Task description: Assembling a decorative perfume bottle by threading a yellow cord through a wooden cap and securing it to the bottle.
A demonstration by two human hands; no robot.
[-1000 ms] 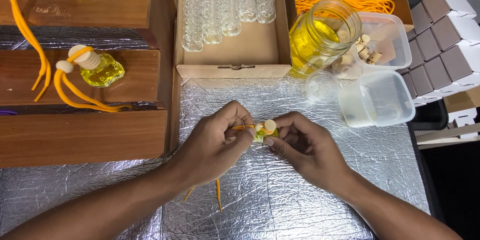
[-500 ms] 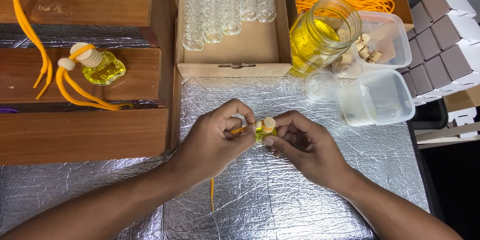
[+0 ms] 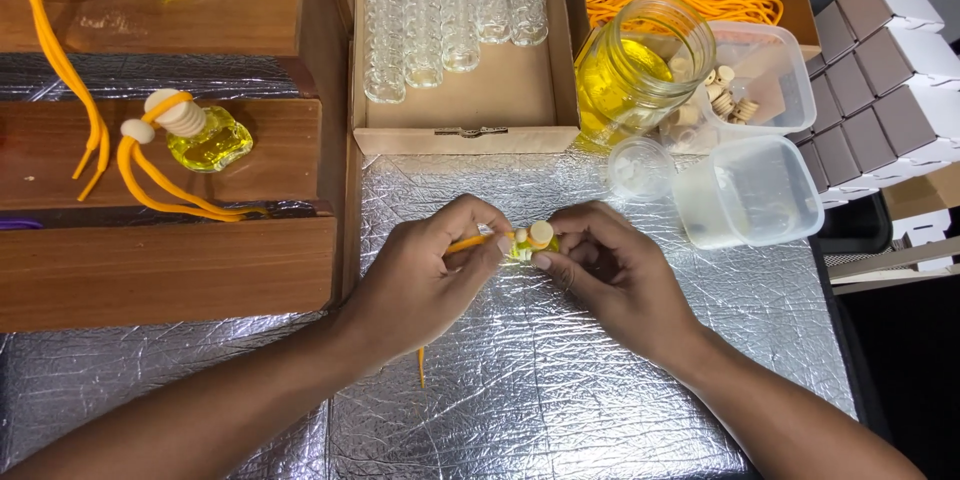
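Observation:
Over the silver foil mat (image 3: pixel 560 380) my two hands meet around a small glass bottle of yellow liquid (image 3: pixel 530 243) with a pale wooden cap. My right hand (image 3: pixel 610 275) grips the bottle from the right. My left hand (image 3: pixel 425 275) pinches an orange cord (image 3: pixel 462 243) that runs to the bottle's neck; the cord's loose end hangs down below my left wrist (image 3: pixel 421 365). Most of the bottle is hidden by my fingers.
An open cardboard box (image 3: pixel 460 100) with empty glass bottles lies beyond my hands. A jar of yellow liquid (image 3: pixel 640 70), plastic tubs (image 3: pixel 745 190) and wooden caps stand at the right. Wooden steps (image 3: pixel 170 260) at the left carry finished bottles with orange cords (image 3: pixel 195 135). Small boxes (image 3: pixel 880 70) are stacked at the far right.
The hands stay in place. My left hand has drawn the orange cord through, so the loose end below my wrist hangs shorter than before.

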